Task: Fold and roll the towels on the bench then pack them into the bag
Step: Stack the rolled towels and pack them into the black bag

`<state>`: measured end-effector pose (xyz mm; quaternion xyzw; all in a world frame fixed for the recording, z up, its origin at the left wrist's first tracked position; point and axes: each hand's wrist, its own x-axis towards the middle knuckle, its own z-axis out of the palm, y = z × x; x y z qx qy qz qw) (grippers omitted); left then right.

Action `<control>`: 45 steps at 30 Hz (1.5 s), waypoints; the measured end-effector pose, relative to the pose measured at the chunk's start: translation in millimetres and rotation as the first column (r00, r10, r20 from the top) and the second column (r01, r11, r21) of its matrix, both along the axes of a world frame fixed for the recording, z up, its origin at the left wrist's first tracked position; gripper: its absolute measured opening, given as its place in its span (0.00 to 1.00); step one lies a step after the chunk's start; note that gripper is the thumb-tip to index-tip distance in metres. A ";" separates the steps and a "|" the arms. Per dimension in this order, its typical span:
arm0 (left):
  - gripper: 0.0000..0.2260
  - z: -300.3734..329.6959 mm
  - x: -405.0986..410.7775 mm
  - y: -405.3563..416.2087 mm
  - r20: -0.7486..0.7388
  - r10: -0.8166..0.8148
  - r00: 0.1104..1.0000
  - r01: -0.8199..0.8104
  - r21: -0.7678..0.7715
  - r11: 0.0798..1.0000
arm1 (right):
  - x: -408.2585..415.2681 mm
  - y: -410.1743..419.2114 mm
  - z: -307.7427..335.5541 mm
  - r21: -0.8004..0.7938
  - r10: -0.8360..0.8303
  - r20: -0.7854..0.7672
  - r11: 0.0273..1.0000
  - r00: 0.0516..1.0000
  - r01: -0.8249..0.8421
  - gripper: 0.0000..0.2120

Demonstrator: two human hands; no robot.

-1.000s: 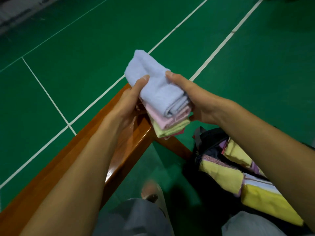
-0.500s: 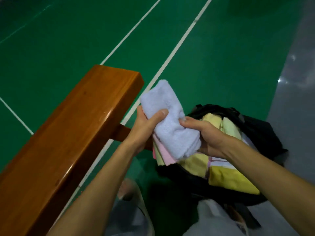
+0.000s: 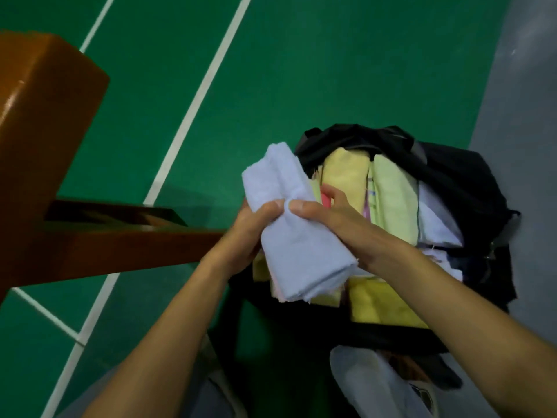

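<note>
1. Across the whole room runs the green floor [image 3: 331, 70] with its white lines, a grey strip along the right.
2. At the left stands the bench [image 3: 45, 140]. A second ago the towels were held just over its far end; now they are well off it to the right, and no towel shows on the part of the bench in view.
3. On the floor at the right sits the black bag [image 3: 470, 188], mouth open, already stuffed with yellow and pale green rolls. It has come from the near right corner of the view to the middle, so the person has turned towards it.
4. Over the bag's near left edge hangs the bundle [image 3: 301, 245]: a pale blue towel on top, pink and yellow ones under it, folded rather than tightly rolled.
5. The left hand [image 3: 244, 233] grips the bundle from the left, thumb curled over the blue top.
6. The right hand [image 3: 337, 227] grips it from the right, thumb on top and fingers tucked underneath.
7. My guess: carrying is done and packing is next. It looks a tight fit.
</note>
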<state>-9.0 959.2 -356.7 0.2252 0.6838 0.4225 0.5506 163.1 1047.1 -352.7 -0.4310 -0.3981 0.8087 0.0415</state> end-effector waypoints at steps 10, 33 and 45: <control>0.12 -18.6 -29.8 55.8 -0.553 -0.001 0.833 0.056 0.083 0.995 | -0.7 29.5 -50.3 -0.295 -0.420 -0.218 0.889 0.881 0.351 0.06; 0.25 -61.6 4.5 19.0 -0.443 0.260 0.858 -0.216 0.149 0.965 | -24.1 5.5 -68.3 0.218 -0.314 -0.056 0.922 0.948 0.319 0.09; 0.13 -70.6 -48.3 55.1 -0.954 -0.101 0.281 0.200 -0.045 0.979 | -67.7 -9.4 -94.6 0.496 -0.448 0.152 0.806 0.881 0.324 0.44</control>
